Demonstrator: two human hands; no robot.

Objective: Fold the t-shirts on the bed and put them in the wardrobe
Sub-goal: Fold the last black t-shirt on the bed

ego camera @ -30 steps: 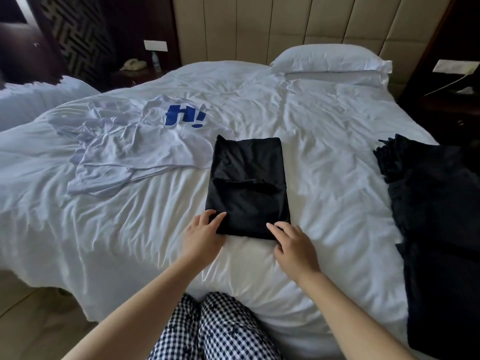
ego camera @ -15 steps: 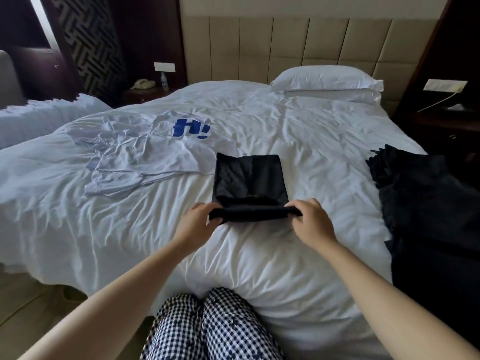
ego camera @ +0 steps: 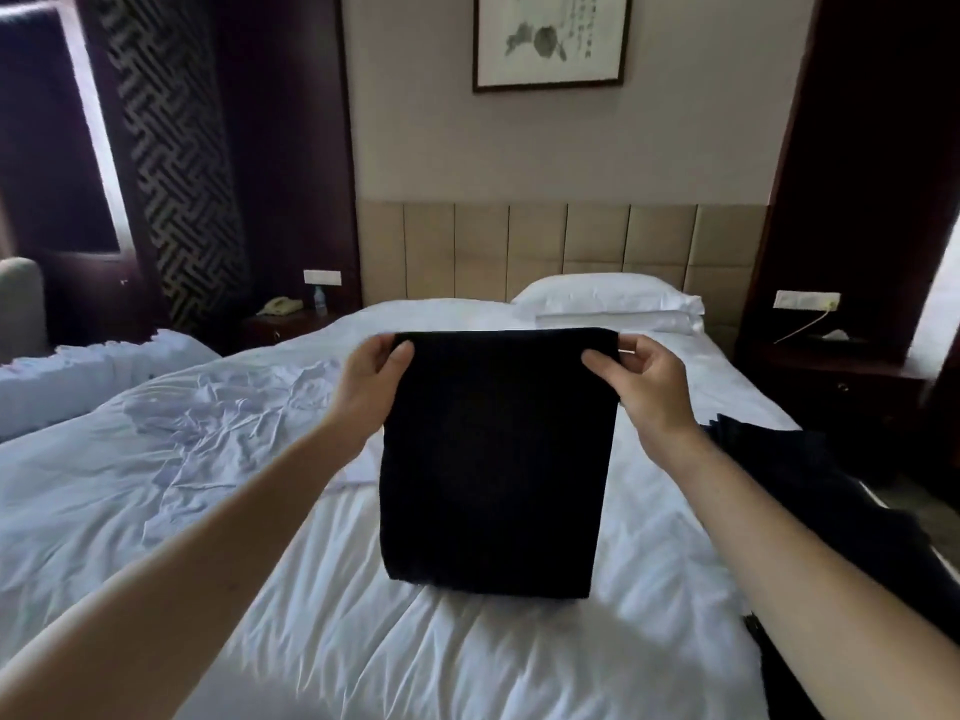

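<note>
— Which step are we on?
— Our left hand (ego camera: 371,379) pinches one top corner of the folded black t-shirt (ego camera: 493,459) and our right hand (ego camera: 644,387) pinches the other. It hangs upright over the middle of the bed (ego camera: 156,537).
— And next?
— We judge the folding done. Carrying it off means keeping the layers together.
— What's unclear?
— The wardrobe is out of view. The dark clothes (ego camera: 831,506) on the bed's right edge are cut off.

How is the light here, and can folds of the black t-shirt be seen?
Head view: daylight from the left brightens the bed; the black t-shirt, gripped by the left hand and the right hand, is underexposed, so no folds show.
</note>
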